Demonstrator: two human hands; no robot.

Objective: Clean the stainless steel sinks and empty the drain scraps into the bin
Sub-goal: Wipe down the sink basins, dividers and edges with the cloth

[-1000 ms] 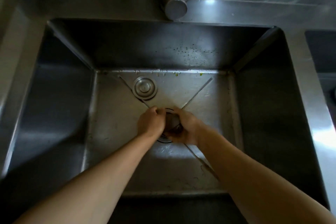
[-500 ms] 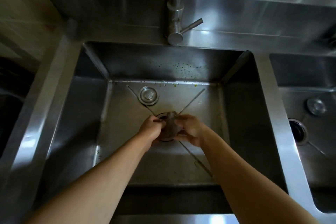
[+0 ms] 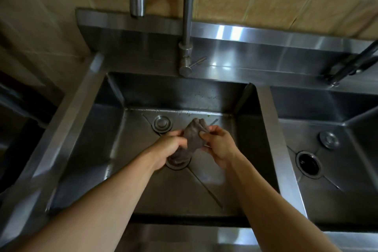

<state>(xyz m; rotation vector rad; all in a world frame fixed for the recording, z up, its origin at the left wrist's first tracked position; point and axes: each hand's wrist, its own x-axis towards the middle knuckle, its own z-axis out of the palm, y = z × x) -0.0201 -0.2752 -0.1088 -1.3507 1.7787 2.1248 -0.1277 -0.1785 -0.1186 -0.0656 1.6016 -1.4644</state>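
Wringing step: your left hand (image 3: 170, 145) and right hand (image 3: 219, 146) both grip the grey cloth (image 3: 193, 137) above the left sink's drain (image 3: 178, 162); next, probably lift that drain's scraps toward the bin

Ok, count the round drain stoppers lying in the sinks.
2. One stopper lies at the back of the left basin, by the cloth; the other lies behind the right basin's open drain. Edges may hide more.
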